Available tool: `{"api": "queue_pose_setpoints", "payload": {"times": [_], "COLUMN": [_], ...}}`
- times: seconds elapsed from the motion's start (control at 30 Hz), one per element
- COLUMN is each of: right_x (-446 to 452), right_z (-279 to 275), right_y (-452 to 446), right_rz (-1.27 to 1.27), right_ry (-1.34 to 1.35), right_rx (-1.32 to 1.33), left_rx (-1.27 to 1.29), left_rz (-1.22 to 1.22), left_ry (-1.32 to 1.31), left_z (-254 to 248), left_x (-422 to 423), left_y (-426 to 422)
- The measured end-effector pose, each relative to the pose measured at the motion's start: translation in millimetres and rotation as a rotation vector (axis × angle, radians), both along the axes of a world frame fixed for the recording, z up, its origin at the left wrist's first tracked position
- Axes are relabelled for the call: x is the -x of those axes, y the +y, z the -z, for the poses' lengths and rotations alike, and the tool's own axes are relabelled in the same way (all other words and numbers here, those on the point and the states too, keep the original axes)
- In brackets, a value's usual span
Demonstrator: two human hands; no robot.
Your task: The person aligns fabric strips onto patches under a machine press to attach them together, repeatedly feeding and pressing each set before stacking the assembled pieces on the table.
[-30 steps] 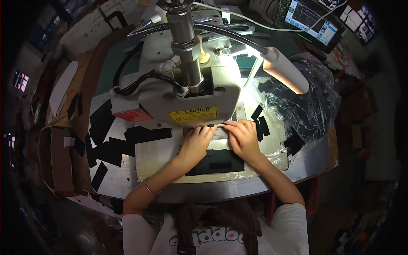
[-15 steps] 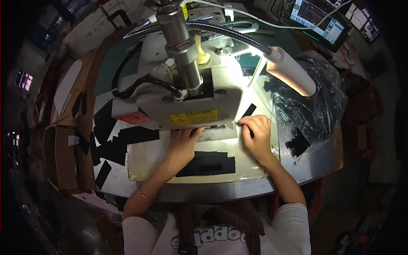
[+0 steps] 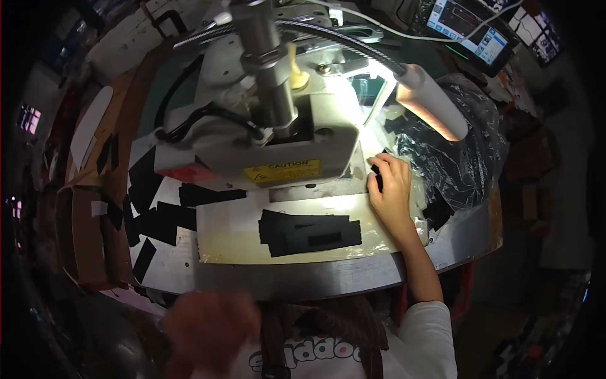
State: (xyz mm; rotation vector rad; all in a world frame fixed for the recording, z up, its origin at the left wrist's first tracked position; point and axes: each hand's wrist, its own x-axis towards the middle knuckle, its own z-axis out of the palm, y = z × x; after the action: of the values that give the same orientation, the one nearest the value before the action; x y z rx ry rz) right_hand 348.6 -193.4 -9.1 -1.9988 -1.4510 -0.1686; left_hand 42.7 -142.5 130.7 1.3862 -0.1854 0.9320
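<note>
My right hand (image 3: 392, 189) is at the right of the machine's work plate, fingers bent and drawn together over a small black strip (image 3: 377, 168), which shows between fingers and thumb. My left hand (image 3: 211, 322) is low at the left, close to my body, too smeared by motion for its fingers to show. Under the machine head (image 3: 271, 151), with its yellow caution label, lies a flat metal plate (image 3: 315, 191). A stack of black strips (image 3: 309, 234) rests on the cream sheet in front of it.
More black pieces (image 3: 177, 221) are scattered at the left, beside a cardboard box (image 3: 85, 237). A lamp (image 3: 432, 107) on a flexible neck hangs over the right side. Clear plastic wrapping (image 3: 464, 145) lies there, and a screen (image 3: 470, 28) stands behind.
My left hand has pulled back from the machine's front edge to near my body, uncovering the black stack. My right hand has shifted slightly up and right, over the black strip.
</note>
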Motion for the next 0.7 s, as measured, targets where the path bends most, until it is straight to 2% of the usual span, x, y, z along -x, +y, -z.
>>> {"api": "queue_pose_setpoints", "payload": {"times": [0.03,0.07,0.17,0.27,0.37,0.47,0.7], "right_x": [-1,-2,-5,-3,-1,6,11], "right_z": [1,1,4,6,6,9,16], "right_y": [0,0,0,-1,0,2,7], "right_rz": [0.010,0.003,-0.024,-0.045,-0.081,-0.122,-0.122], "right_ry": [-0.018,-0.014,0.001,0.046,-0.010,-0.072,-0.127], "right_rx": [0.007,0.005,-0.010,0.027,0.045,0.058,0.052], "left_rx": [0.131,0.010,-0.105,-0.048,-0.089,-0.112,-0.180], "left_rz": [0.287,0.577,0.503,0.473,0.469,0.555,0.605], "left_ry": [-0.371,-0.629,-0.614,-0.654,-0.611,-0.440,-0.423], "left_z": [-15,-29,-55,-59,-56,-51,-42], "left_x": [-6,-22,-41,-46,-43,-41,-34], "left_y": [-2,10,7,2,-1,0,-4]}}
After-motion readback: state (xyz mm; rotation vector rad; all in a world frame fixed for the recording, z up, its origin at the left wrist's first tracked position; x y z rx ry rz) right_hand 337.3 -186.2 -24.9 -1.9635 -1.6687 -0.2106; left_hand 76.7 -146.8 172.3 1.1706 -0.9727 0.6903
